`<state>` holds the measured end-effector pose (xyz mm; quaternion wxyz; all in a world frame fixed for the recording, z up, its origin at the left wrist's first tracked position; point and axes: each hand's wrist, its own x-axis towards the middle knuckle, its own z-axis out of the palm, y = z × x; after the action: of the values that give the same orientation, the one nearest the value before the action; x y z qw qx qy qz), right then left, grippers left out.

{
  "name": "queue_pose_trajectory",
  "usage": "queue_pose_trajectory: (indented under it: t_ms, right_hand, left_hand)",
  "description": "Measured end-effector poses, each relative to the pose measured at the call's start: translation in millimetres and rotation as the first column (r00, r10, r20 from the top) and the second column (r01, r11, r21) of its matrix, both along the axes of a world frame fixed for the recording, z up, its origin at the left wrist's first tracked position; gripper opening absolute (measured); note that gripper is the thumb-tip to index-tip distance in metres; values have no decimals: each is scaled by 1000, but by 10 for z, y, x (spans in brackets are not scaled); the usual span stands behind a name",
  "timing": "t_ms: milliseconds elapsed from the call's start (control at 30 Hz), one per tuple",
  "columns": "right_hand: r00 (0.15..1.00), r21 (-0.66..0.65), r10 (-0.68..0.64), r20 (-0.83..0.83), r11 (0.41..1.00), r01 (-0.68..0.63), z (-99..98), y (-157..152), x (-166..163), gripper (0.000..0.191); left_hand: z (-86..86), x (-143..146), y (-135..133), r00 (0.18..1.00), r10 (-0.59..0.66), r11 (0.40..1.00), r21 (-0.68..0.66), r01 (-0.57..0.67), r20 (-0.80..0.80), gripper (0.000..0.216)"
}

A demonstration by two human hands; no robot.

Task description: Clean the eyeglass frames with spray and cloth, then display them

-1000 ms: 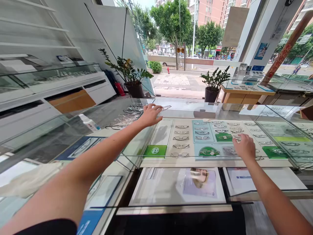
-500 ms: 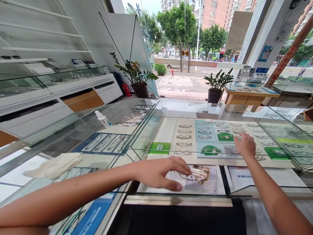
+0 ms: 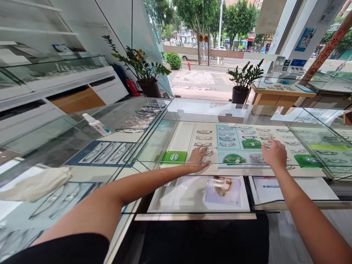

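Note:
My left hand [image 3: 198, 158] reaches into the glass display case, over the left column of eyeglasses. Its fingers bend around a pair of eyeglasses [image 3: 210, 151], partly hidden beneath them. Farther right, my right hand [image 3: 275, 154] is closed at the fingertips, by a pair of eyeglasses [image 3: 265, 144] beside a green card [image 3: 251, 144]; most of its grip is hidden. Several more eyeglasses lie in columns on the cream display board [image 3: 211, 171]. Below my left forearm is a white tray [image 3: 176, 200] bearing a purple picture card [image 3: 225, 196].
Glass panes [image 3: 209, 161] and edges surround the board. Leftward lie a cream cloth [image 3: 35, 183], a white spray bottle [image 3: 96, 124] and a blue-bordered eyeglass tray [image 3: 74, 157]. Potted plants [image 3: 242, 93] stand beyond the case.
My left hand has moved forward from above the picture card, carrying eyeglasses to the left column. My right hand stays near the same spot. The view has tilted down.

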<state>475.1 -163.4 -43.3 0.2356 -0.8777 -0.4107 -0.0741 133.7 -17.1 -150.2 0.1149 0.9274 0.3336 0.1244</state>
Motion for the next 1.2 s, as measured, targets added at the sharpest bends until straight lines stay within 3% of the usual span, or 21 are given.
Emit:
queue_pose_trajectory:
  t_ms: [167, 367, 600, 867, 1200]
  right_hand:
    - [1000, 24, 3, 31, 1000, -4, -25, -47, 1, 43]
    - [998, 55, 19, 59, 998, -22, -35, -146, -30, 39]
    - [997, 20, 4, 71, 1000, -5, 3, -287, -58, 38]
    - [995, -45, 30, 100, 999, -25, 95, -434, -43, 39]
    - [994, -65, 27, 104, 998, -20, 110, -497, -17, 42]
  left_hand:
    - [-57, 222, 555, 989, 147, 988, 51, -147, -3, 68]
    - [-85, 376, 1107, 980, 199, 975, 104, -194, -33, 71]
    - [-111, 586, 1587, 974, 219, 976, -2, -219, -56, 70]
    - [-169, 789, 1907, 977, 177, 979, -82, -188, -122, 65]
    - [-181, 868, 1975, 973, 169, 976, -111, -187, -159, 67]
